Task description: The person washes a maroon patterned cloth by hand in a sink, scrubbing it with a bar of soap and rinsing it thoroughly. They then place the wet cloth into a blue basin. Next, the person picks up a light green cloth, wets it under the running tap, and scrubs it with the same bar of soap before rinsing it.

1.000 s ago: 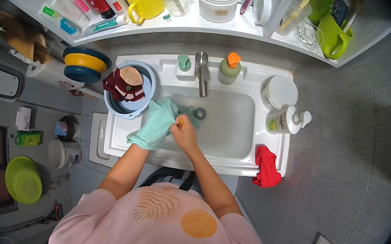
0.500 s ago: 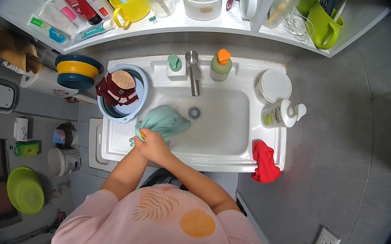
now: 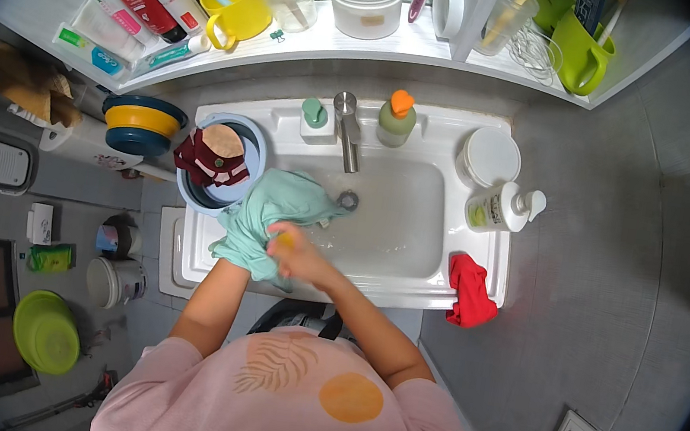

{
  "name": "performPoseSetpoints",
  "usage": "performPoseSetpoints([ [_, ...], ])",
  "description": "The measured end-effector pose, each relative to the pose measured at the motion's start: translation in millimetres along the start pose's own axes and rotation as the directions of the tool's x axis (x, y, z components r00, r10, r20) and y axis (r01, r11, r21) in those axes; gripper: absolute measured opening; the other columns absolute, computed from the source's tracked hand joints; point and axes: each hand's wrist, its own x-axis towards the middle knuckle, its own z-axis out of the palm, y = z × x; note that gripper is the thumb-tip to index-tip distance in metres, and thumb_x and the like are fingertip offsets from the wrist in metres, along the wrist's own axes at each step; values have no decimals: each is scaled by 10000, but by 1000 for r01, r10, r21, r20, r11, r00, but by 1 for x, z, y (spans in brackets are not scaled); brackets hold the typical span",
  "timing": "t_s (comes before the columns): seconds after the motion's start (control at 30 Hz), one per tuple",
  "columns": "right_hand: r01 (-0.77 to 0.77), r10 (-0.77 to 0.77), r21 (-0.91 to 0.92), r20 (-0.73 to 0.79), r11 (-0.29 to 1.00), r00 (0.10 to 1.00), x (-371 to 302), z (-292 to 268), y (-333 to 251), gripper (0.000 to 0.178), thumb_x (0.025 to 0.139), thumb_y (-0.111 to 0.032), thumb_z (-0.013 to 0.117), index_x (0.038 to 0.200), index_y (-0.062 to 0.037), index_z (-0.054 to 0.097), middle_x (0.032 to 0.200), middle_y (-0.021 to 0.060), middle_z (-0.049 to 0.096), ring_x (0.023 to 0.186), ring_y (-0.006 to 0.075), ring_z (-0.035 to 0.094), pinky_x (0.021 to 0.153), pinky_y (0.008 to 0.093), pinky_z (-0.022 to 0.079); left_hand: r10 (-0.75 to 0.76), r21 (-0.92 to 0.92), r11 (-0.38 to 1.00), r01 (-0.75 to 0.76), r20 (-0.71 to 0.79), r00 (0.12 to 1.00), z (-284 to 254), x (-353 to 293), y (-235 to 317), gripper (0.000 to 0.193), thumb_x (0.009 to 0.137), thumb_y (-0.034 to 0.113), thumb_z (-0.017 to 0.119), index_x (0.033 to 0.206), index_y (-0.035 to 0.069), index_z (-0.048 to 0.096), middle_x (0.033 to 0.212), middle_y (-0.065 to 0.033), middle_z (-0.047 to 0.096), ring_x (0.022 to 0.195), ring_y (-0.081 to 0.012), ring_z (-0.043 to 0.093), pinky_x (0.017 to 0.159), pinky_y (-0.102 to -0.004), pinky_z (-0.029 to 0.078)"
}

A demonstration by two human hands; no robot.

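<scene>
A mint-green cloth garment (image 3: 272, 206) is bunched over the left part of the white sink (image 3: 403, 271), its folds draped across my left hand. That hand and its fingers are hidden under the fabric; only my left forearm (image 3: 215, 299) shows below it. Over the cloth's near right edge, my right hand (image 3: 300, 258) is closed around a small yellow bar (image 3: 286, 241) that looks like soap, slightly blurred. A light blue basin (image 3: 258, 147) with a dark red garment (image 3: 210, 165) in it touches the cloth's far left side.
A metal faucet (image 3: 348, 142) reaches over the basin, with pump bottles (image 3: 396, 122) beside it. On the right rim are a white tub (image 3: 492, 158), a white pump bottle (image 3: 494, 207) and a red cloth (image 3: 471, 293). A crowded shelf (image 3: 298, 44) overhangs the back.
The mint cloth has been spread and now covers my left hand, which showed by the right one before. My right hand has moved apart to the right with the yellow bar.
</scene>
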Motion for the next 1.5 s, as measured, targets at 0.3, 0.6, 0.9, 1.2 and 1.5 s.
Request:
performPoseSetpoints([
  [0.3,231,-868,-941,-110,248,483,42,-26,-24,260,858,-173,477,1098,-76,501,1049,134,518,1029,282,466,900,441,342,-63,-324,945,39,-63,996,11,-23,-13,286,868,104,441,1131,-6,463,976,-99,513,878,-218,499,827,-295,403],
  [0.6,181,-767,-912,-189,369,613,49,-27,3,348,888,-227,431,1197,-72,465,1227,149,437,1176,308,381,978,492,276,-27,-333,943,3,-67,997,14,-30,-1,292,870,106,444,1139,-7,460,987,-99,515,891,-214,502,831,-295,405],
  [0.9,347,-451,-298,-693,890,562,59,-19,0,395,944,-219,334,1287,-24,316,1187,162,465,1040,244,477,916,328,371,23,-274,961,-34,-43,999,19,-29,18,298,871,107,446,1147,-7,456,999,-98,517,904,-211,505,835,-295,407],
  [1.2,198,-399,-347,-763,917,509,8,-85,-28,306,934,-159,310,1208,-52,391,984,150,560,691,245,561,647,352,456,46,-260,964,-54,-38,998,15,-28,26,305,873,108,448,1155,-7,452,1010,-97,519,916,-207,507,840,-295,408],
  [1.5,439,-803,-820,-42,367,594,-18,-20,-107,269,905,-169,367,1078,-13,500,1042,182,546,1089,335,463,948,455,308,78,-219,973,-77,-4,997,24,-35,27,311,875,109,450,1163,-7,449,1021,-97,520,929,-203,510,844,-295,410],
])
